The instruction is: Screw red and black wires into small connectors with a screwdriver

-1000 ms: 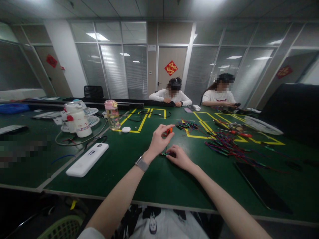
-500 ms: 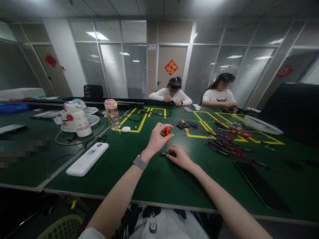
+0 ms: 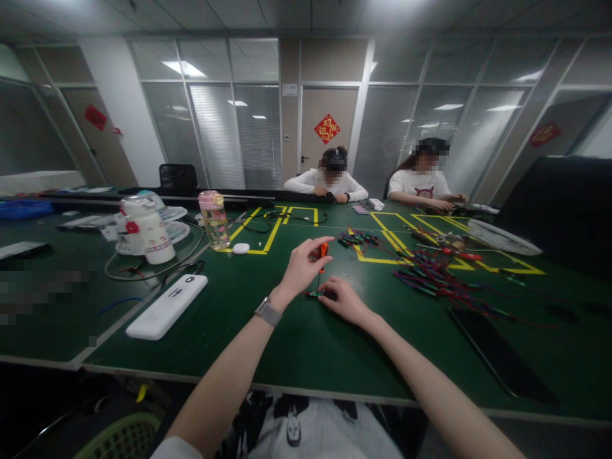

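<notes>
My left hand (image 3: 303, 264), with a watch (image 3: 268, 311) on its wrist, is closed around the orange and black handle of a screwdriver (image 3: 324, 250). The screwdriver stands nearly upright, its thin shaft reaching down to a small green part (image 3: 312, 294) on the table. My right hand (image 3: 348, 301) rests on the tabletop and pinches that green part from the right. Its fingers cover much of the piece, so its exact kind is hard to make out.
A heap of red and dark wires with green ends (image 3: 430, 274) lies to the right, beyond a black phone-like slab (image 3: 502, 354). A white power bank (image 3: 167, 307), a drink bottle (image 3: 215, 221) and a white jug (image 3: 148, 229) stand left. Two people (image 3: 329, 182) sit opposite.
My left fingers have shifted slightly around the screwdriver handle. My right hand stays on the green part. The person at the far right has moved their hands a little.
</notes>
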A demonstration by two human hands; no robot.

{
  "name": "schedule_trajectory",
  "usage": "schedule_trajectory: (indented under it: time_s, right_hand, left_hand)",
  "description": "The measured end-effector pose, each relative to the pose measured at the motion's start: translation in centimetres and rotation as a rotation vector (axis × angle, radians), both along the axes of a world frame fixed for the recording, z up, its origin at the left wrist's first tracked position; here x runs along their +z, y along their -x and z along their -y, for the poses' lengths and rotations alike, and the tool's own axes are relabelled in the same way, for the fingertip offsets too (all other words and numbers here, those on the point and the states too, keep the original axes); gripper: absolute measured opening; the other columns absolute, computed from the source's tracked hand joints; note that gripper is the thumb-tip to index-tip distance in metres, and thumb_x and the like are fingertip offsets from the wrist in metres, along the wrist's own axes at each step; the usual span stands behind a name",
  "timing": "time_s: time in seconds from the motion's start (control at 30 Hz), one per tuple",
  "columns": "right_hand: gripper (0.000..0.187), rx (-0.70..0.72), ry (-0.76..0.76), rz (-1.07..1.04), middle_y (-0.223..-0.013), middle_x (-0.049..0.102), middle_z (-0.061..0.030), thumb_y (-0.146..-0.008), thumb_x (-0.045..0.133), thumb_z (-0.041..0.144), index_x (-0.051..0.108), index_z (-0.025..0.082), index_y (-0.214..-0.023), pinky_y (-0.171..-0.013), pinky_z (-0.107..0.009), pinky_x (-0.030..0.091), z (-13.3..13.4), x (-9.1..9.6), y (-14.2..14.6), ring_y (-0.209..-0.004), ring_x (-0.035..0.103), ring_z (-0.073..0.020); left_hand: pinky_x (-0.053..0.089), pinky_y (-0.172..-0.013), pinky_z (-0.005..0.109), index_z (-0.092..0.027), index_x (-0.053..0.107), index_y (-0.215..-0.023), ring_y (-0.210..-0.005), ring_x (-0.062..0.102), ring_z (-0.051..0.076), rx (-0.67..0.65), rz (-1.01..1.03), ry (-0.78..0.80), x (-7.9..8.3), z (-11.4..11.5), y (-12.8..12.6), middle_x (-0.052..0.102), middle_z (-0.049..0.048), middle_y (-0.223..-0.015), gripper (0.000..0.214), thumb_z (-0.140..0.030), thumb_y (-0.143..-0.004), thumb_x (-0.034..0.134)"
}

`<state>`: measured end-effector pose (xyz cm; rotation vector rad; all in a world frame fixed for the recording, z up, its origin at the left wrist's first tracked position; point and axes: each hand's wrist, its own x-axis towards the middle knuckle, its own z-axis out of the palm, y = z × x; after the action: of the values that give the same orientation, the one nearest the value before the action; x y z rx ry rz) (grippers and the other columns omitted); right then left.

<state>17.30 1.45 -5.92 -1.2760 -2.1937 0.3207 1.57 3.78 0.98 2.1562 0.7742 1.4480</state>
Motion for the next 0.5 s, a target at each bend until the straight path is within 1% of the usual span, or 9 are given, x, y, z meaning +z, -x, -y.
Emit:
schedule_trajectory:
  time_s: [0.07,0.13,0.23,0.3,0.37,0.5]
  right_hand:
    - [0.01,0.0,-0.002,-0.001,-0.081,0.058,-0.0046,-0.08,0.063,0.018,0.069,0.017,-0.088,-0.074,-0.031,0.04,-0.04,-0.07,-0.02,-0.08,0.052,-0.0192]
    - [0.01,0.002,-0.004,-0.001,-0.081,0.058,-0.0046,-0.08,0.063,0.018,0.069,0.017,-0.088,-0.075,-0.031,0.04,-0.09,-0.14,-0.05,-0.08,0.052,-0.019]
    - [0.01,0.003,-0.006,0.002,-0.081,0.058,-0.0045,-0.08,0.064,0.018,0.069,0.017,-0.089,-0.075,-0.031,0.04,-0.18,-0.24,-0.09,-0.079,0.052,-0.0187]
    - [0.01,0.003,-0.006,0.004,-0.081,0.058,-0.0043,-0.08,0.064,0.018,0.069,0.017,-0.089,-0.074,-0.031,0.04,-0.23,-0.27,-0.1,-0.079,0.052,-0.0185]
    - [0.011,0.003,-0.006,0.006,-0.081,0.058,-0.0043,-0.08,0.063,0.018,0.069,0.017,-0.089,-0.074,-0.031,0.04,-0.23,-0.26,-0.09,-0.078,0.052,-0.0185]
    - [0.011,0.006,-0.009,0.005,-0.081,0.058,-0.0047,-0.08,0.063,0.018,0.069,0.017,-0.089,-0.073,-0.031,0.04,-0.15,-0.12,-0.06,-0.078,0.053,-0.0185]
  left_hand:
    - [0.054,-0.073,0.027,-0.024,0.062,-0.118,-0.084,0.059,0.015,0.055,-0.035,-0.039,0.26,0.29,0.09,0.062,0.0053,-0.106,0.036,-0.021,-0.082,0.064]
    - [0.054,-0.072,0.026,-0.025,0.058,-0.123,-0.086,0.059,0.015,0.057,-0.064,-0.046,0.33,0.38,0.12,0.061,0.0057,-0.107,0.04,-0.018,-0.084,0.059]
    - [0.054,-0.072,0.025,-0.026,0.047,-0.135,-0.09,0.061,0.015,-0.027,-0.062,-0.009,0.04,0.07,0.09,0.058,0.0069,-0.113,0.053,-0.01,-0.085,0.051]
    - [0.054,-0.071,0.025,-0.026,0.042,-0.138,-0.088,0.062,0.014,-0.07,-0.048,0.018,-0.18,-0.23,0.09,0.058,0.0072,-0.115,0.056,-0.008,-0.085,0.049]
    - [0.054,-0.07,0.025,-0.027,0.046,-0.135,-0.085,0.061,0.013,-0.047,-0.061,0.004,-0.2,-0.35,0.15,0.06,0.0056,-0.11,0.055,-0.009,-0.084,0.052]
    - [0.053,-0.065,0.023,-0.027,0.06,-0.12,-0.076,0.056,0.012,0.109,-0.109,-0.074,0.3,0.06,0.37,0.056,0.0019,-0.094,0.042,-0.013,-0.08,0.063]
